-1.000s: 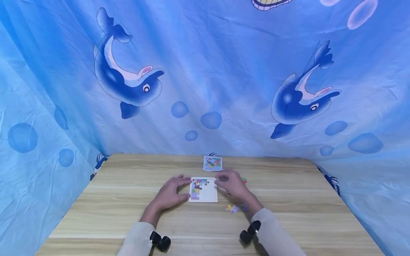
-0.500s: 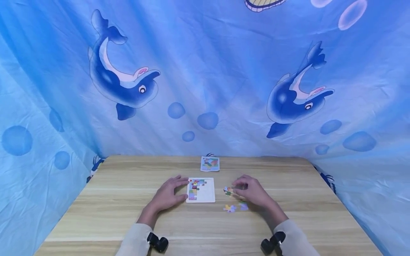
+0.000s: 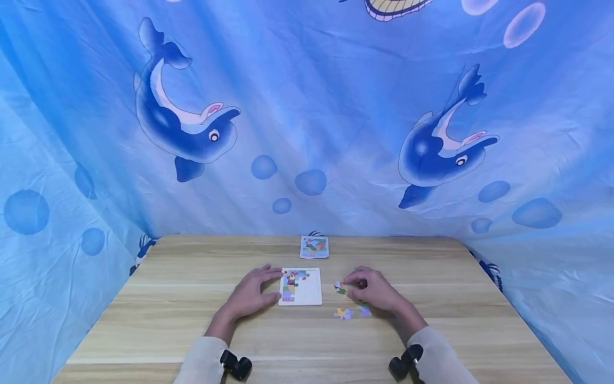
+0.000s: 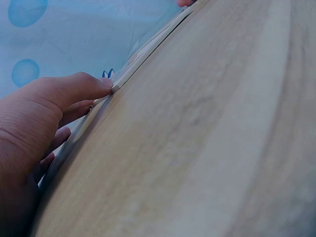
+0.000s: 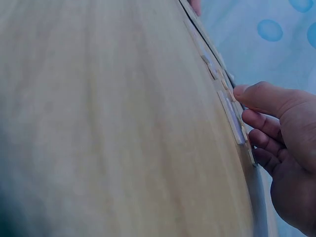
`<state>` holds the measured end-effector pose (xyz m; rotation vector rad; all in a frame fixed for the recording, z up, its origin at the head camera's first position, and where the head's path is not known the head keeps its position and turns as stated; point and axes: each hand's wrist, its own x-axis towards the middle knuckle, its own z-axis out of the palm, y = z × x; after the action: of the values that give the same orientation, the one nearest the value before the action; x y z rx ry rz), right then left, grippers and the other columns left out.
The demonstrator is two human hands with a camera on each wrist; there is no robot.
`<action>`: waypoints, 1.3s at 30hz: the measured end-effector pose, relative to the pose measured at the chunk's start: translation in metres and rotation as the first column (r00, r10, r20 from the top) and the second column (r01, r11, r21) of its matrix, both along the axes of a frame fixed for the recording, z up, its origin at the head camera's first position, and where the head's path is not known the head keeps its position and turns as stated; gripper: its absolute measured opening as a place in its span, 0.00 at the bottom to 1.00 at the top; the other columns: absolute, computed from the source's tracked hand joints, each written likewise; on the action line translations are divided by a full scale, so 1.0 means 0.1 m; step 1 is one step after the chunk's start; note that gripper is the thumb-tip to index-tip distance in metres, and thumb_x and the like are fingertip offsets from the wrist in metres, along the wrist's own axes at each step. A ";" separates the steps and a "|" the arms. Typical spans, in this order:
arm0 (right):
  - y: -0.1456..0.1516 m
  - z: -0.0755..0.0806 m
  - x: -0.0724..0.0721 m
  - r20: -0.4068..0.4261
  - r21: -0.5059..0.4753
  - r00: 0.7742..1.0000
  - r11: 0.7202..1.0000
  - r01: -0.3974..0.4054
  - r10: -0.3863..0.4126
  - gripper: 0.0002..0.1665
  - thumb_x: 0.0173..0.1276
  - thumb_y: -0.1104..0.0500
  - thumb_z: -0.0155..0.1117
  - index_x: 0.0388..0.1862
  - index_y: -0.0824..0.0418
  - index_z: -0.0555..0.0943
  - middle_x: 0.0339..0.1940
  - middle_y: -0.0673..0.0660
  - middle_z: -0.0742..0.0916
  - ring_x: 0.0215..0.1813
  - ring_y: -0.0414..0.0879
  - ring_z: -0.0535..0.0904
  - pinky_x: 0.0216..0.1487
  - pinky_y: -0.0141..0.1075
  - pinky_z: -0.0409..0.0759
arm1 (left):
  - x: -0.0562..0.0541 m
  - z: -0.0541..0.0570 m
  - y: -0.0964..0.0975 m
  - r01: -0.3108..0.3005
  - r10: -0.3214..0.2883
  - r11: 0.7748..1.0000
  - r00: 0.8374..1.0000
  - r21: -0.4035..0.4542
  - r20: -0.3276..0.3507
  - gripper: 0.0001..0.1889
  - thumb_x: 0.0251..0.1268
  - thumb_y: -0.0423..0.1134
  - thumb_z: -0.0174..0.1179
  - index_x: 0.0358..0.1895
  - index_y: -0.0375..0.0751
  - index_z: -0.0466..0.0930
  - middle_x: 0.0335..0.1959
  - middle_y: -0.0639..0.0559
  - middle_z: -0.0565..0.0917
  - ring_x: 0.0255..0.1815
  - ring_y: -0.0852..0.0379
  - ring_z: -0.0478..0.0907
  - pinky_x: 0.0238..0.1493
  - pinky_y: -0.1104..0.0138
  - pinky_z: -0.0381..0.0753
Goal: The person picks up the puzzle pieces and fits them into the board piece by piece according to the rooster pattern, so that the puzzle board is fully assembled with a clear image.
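In the head view, my left hand [image 3: 252, 289] rests at the left edge of a white puzzle board [image 3: 308, 293], index finger and thumb touching its rim. Joined puzzle pieces [image 3: 289, 292] fill the board's left column and part of its top. To the right, my right hand [image 3: 376, 288] has thumb and index finger on either side of a colourful puzzle piece [image 3: 340, 288], pinching it low over the table. Its other fingers curl in the right wrist view, where the thumb [image 5: 242, 90] is right at the flat pieces. In the left wrist view the left thumb [image 4: 101, 89] presses the board's edge.
A yellow-and-lilac puzzle piece [image 3: 343, 313] and a purple piece [image 3: 364, 310] lie in front of the right hand. A picture card [image 3: 314, 247] lies at the back of the wooden table [image 3: 216, 250], near a blue dolphin-printed curtain [image 3: 312, 133].
My right hand has moved from the board's upper right corner rightward to the loose pieces, then slightly in onto one. The left hand stays at the board. The head view has shifted slightly.
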<state>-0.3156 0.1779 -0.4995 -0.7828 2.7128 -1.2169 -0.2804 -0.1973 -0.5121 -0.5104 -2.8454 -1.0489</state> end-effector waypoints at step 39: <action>-0.19 0.01 -0.09 -0.033 -0.005 0.998 0.999 0.048 -0.048 0.11 0.58 0.53 0.80 0.40 0.45 0.89 0.43 0.44 0.85 0.46 0.41 0.79 0.49 0.30 0.79 | -0.01 -0.01 -0.01 0.021 -0.021 1.000 1.000 -0.005 -0.013 0.30 0.63 0.48 0.68 0.70 0.49 0.79 0.76 0.53 0.74 0.84 0.43 0.59 0.85 0.40 0.51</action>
<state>-0.3245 0.1584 -0.4985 -0.7487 2.7717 -1.2300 -0.2812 -0.1987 -0.5127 -0.5464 -2.8382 -1.0392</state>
